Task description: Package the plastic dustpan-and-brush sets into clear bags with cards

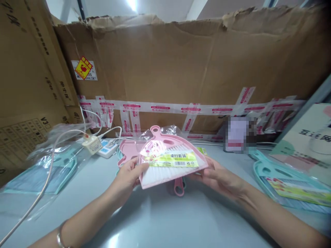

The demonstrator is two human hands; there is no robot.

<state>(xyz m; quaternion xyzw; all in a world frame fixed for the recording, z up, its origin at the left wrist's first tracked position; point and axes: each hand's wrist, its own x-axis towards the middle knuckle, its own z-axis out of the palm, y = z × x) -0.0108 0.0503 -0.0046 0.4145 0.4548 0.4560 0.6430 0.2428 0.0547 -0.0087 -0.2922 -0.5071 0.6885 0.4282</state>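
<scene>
Cardboard wall [181, 69] is standing well beyond your grip, with tape running along its foot; the grey table [165, 224] is lying beneath both your forearms. A bagged teal set [38, 172] is resting well outside your left hand [129, 174]; another teal set [284, 182] is lying outside your right hand [219, 179]. Between your hands you are holding the pink dustpan set [170, 162], lifted off the table and tilted towards you, with its hanging loop pointing away. Your left hand is closing, thumb on top, on the near left corner; your right hand is clamping the right corner, fingers curling underneath. The yellow label [172, 160] is facing up between the two grips. A second pink dustpan [126, 150] is lying just behind your left grip; a power strip [107, 148] is sitting further out on that side; a pink handle [179, 187] is showing just below the held edge. Judgement: you are gripping well by pinching the rigid rim rather than the slack film; holding at opposite corners is stopping the set from twisting.
</scene>
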